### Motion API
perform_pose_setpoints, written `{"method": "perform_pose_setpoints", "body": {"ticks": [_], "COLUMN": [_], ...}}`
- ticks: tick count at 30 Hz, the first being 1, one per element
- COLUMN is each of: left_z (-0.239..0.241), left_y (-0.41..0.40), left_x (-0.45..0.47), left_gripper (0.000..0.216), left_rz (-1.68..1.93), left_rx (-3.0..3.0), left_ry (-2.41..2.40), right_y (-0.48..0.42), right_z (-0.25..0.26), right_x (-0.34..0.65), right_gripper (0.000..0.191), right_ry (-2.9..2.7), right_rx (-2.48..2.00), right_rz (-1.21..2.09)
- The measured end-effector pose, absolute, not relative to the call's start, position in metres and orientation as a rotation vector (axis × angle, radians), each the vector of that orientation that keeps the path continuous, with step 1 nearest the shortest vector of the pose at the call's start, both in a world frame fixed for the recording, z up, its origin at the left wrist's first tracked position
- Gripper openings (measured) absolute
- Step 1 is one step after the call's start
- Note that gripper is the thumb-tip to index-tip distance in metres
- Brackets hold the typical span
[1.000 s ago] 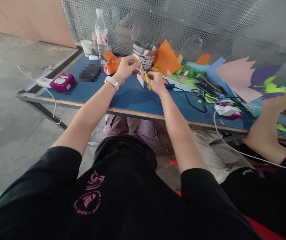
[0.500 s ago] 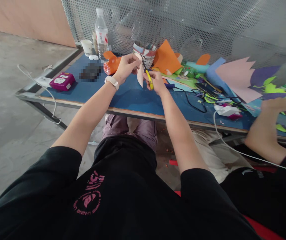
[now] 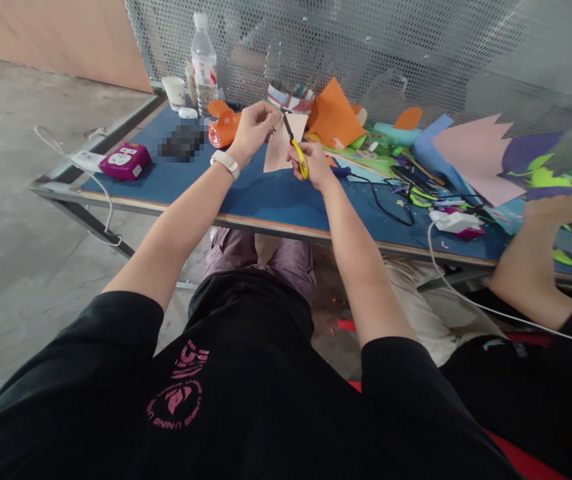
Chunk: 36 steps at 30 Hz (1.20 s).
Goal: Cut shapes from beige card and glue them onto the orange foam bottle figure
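Note:
My left hand (image 3: 255, 132) pinches the upper left edge of a pale pink sheet of paper (image 3: 279, 150), held above the blue table. In my right hand (image 3: 311, 163) are scissors with yellow handles (image 3: 302, 160), my fingers closed round the grips. Their dark blades point up and left, close to the paper's upper part near my left fingertips. Whether the blades touch the paper I cannot tell. Behind the sheet stands a round woven basket (image 3: 293, 99), its lower part largely covered by the paper.
An orange roll (image 3: 223, 130), a water bottle (image 3: 204, 67), a paper cup (image 3: 174, 93) and a magenta packet (image 3: 126, 161) stand left on the blue table (image 3: 261, 203). Rightward lie orange card (image 3: 335, 113), pink card (image 3: 476, 157), scraps and a black cord (image 3: 381, 208). A co-worker's arm (image 3: 536, 247) is at far right.
The pink paper has turned from nearly edge-on to show its broad face. Both hands and the scissors stay almost in the same place.

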<state>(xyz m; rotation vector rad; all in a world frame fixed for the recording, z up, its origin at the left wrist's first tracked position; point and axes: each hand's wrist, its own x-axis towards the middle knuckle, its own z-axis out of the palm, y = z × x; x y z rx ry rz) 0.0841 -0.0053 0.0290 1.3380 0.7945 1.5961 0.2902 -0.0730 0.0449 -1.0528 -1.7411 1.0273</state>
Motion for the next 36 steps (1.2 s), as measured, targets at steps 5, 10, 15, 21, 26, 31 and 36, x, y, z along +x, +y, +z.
{"method": "perform_pose_setpoints", "body": {"ticks": [5,10,15,21,26,31,36], "left_z": [0.022,0.014,0.009,0.01,0.014,0.015,0.019], "left_y": [0.013,0.021,0.025,0.021,0.019,0.018,0.015], "left_x": [0.089,0.089,0.088,0.084,0.081,0.08,0.081], "left_gripper": [0.04,0.048,0.052,0.053,0.051,0.043,0.044], "left_rz": [1.775,1.737,1.612,1.647,1.61,1.655,1.679], "left_rx": [1.471,1.405,1.259,1.477,1.447,1.541,1.5], "left_ry": [0.759,0.653,0.575,0.676,0.68,0.729,0.724], "right_y": [-0.057,-0.058,-0.063,-0.054,-0.051,-0.063,-0.07], "right_z": [0.032,0.033,0.037,0.031,0.029,0.038,0.044], "right_x": [0.297,0.297,0.294,0.299,0.302,0.297,0.294], "right_gripper": [0.07,0.065,0.065,0.067,0.069,0.068,0.067], "right_ry": [-1.701,-1.681,-1.682,-1.692,-1.698,-1.682,-1.678], "right_rx": [-0.966,-0.997,-1.023,-0.985,-0.934,-1.012,-1.012], "right_rz": [1.077,1.071,1.045,1.095,1.128,1.104,1.114]}}
